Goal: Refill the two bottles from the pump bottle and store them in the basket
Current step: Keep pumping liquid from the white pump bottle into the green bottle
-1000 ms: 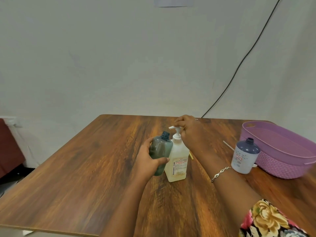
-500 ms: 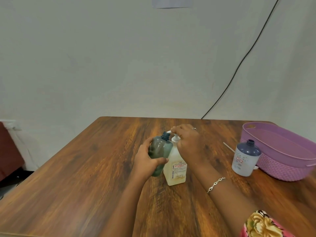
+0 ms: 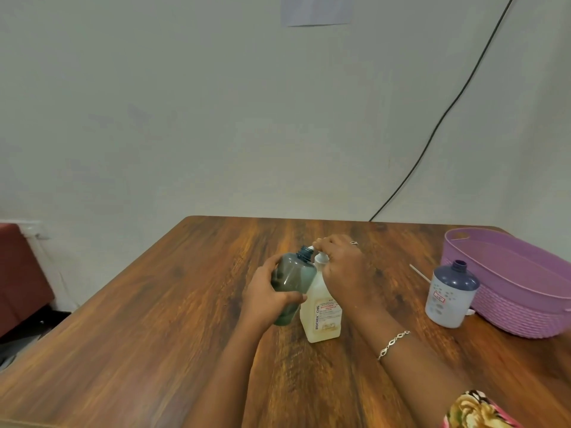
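Note:
My left hand [image 3: 268, 294] grips a dark green uncapped bottle [image 3: 292, 281], tilted so its open neck sits right under the pump's nozzle. Beside it stands the white pump bottle [image 3: 323, 313] with pale yellowish liquid and a printed label. My right hand [image 3: 341, 265] lies over the pump head with curled fingers pressing it down; the head is mostly hidden. A second bottle [image 3: 449, 291], blue-topped and white-bodied, stands uncapped at the right, next to the purple basket [image 3: 519, 307].
The wooden table [image 3: 154, 319] carries everything. A thin white stick [image 3: 418, 272] lies between the blue bottle and the pump bottle. A black cable [image 3: 445, 115] runs down the wall behind. A dark red object [image 3: 18, 273] stands beyond the table's left edge.
My right hand has pushed the pump head down; the head stood higher a second ago. The green bottle stays held at the nozzle. The view has shifted slightly.

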A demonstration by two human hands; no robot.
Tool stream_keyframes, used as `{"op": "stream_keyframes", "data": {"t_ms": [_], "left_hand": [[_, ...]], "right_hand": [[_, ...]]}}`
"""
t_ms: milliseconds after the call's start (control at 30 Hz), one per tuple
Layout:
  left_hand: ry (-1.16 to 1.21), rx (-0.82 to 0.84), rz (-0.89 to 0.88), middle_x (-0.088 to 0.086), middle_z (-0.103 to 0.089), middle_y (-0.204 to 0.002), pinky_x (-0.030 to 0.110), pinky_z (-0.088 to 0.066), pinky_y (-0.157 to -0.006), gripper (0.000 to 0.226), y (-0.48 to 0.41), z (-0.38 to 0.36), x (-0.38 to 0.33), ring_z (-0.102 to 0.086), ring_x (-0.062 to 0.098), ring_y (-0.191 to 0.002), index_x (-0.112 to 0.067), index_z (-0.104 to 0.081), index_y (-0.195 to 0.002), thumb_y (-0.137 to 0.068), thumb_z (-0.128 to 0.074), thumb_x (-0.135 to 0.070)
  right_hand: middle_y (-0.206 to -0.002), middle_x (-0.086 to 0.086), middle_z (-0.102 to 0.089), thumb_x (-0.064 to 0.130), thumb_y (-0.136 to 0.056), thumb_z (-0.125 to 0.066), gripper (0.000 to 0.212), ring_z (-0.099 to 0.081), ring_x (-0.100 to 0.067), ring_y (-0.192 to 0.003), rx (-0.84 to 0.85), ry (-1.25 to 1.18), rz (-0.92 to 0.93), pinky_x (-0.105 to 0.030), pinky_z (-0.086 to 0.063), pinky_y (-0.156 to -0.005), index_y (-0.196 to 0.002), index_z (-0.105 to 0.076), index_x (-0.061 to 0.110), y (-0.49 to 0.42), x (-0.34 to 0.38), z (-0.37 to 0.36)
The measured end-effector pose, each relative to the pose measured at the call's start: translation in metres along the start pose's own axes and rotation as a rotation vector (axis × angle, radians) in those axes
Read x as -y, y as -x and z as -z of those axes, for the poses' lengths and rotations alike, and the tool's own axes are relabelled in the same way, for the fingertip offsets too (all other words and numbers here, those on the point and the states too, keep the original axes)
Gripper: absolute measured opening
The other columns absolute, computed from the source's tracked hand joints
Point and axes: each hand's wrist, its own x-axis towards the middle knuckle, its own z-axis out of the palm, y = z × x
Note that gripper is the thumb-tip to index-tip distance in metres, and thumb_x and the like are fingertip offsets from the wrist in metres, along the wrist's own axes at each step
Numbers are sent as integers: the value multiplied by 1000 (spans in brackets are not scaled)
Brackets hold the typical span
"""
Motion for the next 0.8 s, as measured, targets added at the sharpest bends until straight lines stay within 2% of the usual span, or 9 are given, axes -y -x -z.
{"op": "stream_keyframes", "data": {"t_ms": [100,233,367,533,667,800], "left_hand": [[-13,18,12,-5,-51,-120,46,-49,-89,83,1,0,0,-53,17,-104,-36,-45,-129,-55,-83,-24],[-9,6,11,-5,-51,-121,46,-49,-89,83,2,1,-1,-53,18,-105,-34,-45,-130,-57,-83,-21],[-6,-3,7,-3,-52,-120,44,-49,-88,83,2,2,-1,-53,17,-103,-32,-46,-130,-57,-84,-20],[-9,2,17,-4,-51,-120,45,-50,-89,83,3,2,1,-53,18,-105,-33,-45,-130,-57,-83,-21],[1,6,22,-4,-51,-122,45,-49,-89,83,3,2,1,-52,19,-106,-34,-46,-129,-57,-84,-20],[41,-1,18,-4,-50,-121,37,-49,-86,82,4,3,2,-51,17,-105,-32,-46,-130,-59,-83,-16]], "right_hand": [[-86,-10,-68,-3,-67,-44,34,-62,-25,-79,-2,-8,-9,-31,-49,-67,-86,-72,2,-2,-2,-1],[-91,-12,-68,-12,-76,-53,29,-61,-27,-83,11,-16,-64,-26,-43,-69,-94,-72,0,-12,-4,0],[-83,-11,-68,-14,-66,-57,29,-62,-26,-75,-50,16,1,-21,-41,-63,-85,-72,1,-6,-4,-3],[-84,-12,-69,-6,-64,-45,34,-63,-26,-75,-41,9,16,-25,-44,-64,-84,-72,1,1,-3,-2],[-89,-13,-68,-12,-73,-51,30,-60,-27,-83,-7,-27,-38,-26,-43,-70,-92,-72,-1,-12,-5,-1],[-82,-13,-67,-18,-67,-53,31,-60,-28,-74,-68,-30,-13,-30,-46,-62,-85,-72,-1,-8,-2,-6]]}}
